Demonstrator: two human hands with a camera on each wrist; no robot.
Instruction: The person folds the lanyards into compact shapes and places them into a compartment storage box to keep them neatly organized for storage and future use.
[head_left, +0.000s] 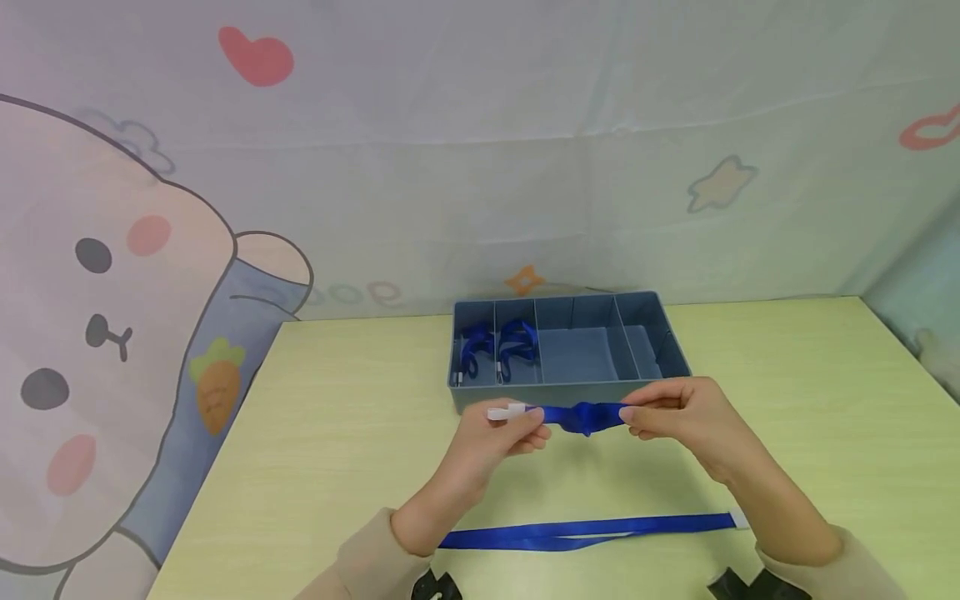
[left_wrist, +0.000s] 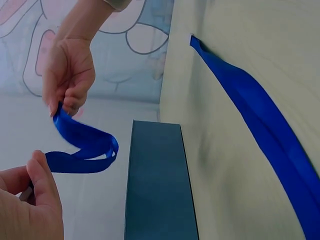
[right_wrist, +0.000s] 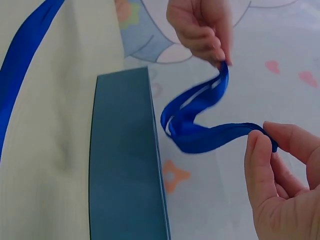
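Note:
A blue lanyard (head_left: pixel 585 417) is held up in front of the box, sagging in a folded loop between two hands. My left hand (head_left: pixel 498 429) pinches its end with the white clip (head_left: pixel 506 412), which sticks out past the thumb. At the other end, my right hand (head_left: pixel 667 410) pinches the folded strap between thumb and fingers. Below the hands a second blue lanyard (head_left: pixel 592 531) lies stretched flat across the table, its white end near the right forearm. In both wrist views the held strap (left_wrist: pixel 82 137) bends down in the middle.
Behind the hands stands a grey-blue divided box (head_left: pixel 547 393). Its two left compartments each hold a coiled blue lanyard (head_left: pixel 517 342); the wider compartment (head_left: pixel 585 354) and the right one show bare floors. A printed cloth (head_left: pixel 450 167) hangs behind the pale table (head_left: pixel 337 417).

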